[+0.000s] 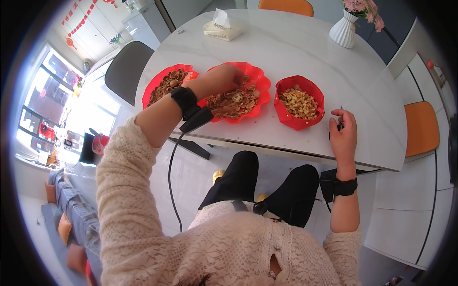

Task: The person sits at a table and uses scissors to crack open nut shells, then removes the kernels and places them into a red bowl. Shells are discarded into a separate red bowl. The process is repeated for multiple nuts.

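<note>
My left hand (226, 78) is over the scalloped red plate (261, 76) in the middle, fingers curled down toward the brown walnut shells (234, 104) on it. Whatever those fingers hold is hidden. To the left, a second red plate (149, 88) carries more shell pieces (168, 86). A red folded-sided bowl (292, 121) full of pale walnut kernels (299, 103) stands right of the middle plate. Beyond the bowl, my right hand (344, 137) rests by the table's near edge, its fingers closed around a small dark tool (340, 126) that is mostly covered.
The white marbled table (291, 43) bears a tissue box (223, 31) at the back and a white vase (343, 31) of pink flowers at the far right. Orange chairs (421, 128) and a grey chair (129, 71) surround it. A black cable (171, 181) hangs from my left wrist.
</note>
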Available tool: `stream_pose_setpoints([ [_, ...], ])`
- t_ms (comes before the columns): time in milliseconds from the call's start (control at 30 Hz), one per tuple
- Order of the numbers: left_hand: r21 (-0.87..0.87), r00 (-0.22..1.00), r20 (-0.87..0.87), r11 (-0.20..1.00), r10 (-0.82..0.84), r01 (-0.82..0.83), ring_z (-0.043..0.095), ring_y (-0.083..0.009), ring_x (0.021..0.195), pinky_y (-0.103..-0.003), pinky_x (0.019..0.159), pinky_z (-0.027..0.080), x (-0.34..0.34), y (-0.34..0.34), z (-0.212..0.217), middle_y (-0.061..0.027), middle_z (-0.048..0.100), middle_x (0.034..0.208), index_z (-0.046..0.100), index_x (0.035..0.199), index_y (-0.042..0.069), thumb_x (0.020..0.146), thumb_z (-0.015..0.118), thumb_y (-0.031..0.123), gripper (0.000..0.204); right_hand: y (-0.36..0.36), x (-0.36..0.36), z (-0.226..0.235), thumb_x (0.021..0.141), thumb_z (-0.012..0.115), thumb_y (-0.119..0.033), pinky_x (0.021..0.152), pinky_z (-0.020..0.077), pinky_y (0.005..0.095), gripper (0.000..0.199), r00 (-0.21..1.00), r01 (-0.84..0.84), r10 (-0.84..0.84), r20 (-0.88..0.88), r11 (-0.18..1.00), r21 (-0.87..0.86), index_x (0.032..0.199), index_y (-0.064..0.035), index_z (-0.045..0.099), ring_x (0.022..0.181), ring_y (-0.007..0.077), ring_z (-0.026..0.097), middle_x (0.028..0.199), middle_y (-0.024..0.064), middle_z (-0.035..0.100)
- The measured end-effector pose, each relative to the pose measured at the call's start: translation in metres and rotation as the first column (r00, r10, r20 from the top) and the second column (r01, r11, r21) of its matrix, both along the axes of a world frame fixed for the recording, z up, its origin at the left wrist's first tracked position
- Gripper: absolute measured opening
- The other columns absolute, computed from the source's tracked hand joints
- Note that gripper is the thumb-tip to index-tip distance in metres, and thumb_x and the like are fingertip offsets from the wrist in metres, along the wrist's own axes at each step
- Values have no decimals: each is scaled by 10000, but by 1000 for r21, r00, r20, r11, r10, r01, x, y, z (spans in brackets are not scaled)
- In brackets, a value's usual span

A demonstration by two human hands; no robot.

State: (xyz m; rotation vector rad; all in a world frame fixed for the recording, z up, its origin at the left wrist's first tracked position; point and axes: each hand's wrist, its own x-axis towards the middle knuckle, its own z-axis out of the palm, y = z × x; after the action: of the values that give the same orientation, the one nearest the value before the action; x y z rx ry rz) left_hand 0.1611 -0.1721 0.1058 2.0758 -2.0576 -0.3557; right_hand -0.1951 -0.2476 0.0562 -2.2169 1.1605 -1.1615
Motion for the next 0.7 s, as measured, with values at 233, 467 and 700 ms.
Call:
stream_pose_setpoints([
  [233,-37,992,-104,996,73,-77,612,-244,827,-341,743,487,-3,-5,3,-95,642,878,623,919,48,766,637,57,153,0,0,2,819,585,-46,743,436,294,145,1000,-11,11,11,1000,-11,964,-40,582,802,176,489,936,51,559],
  [467,-80,992,-114,996,-57,48,611,-250,807,-337,720,484,-7,-12,-4,-94,639,845,609,906,34,749,659,51,166,1,-1,2,816,586,-51,768,443,302,148,1000,-5,5,5,1000,-11,964,-42,582,832,190,507,950,56,562],
  [700,-90,999,-42,996,14,-18,604,-273,799,-356,713,481,-8,-8,-3,-112,628,831,583,808,25,731,683,63,131,1,-2,2,790,615,-76,780,464,336,165,1000,3,-3,-7,1000,3,954,-85,594,891,226,540,1007,61,584],
])
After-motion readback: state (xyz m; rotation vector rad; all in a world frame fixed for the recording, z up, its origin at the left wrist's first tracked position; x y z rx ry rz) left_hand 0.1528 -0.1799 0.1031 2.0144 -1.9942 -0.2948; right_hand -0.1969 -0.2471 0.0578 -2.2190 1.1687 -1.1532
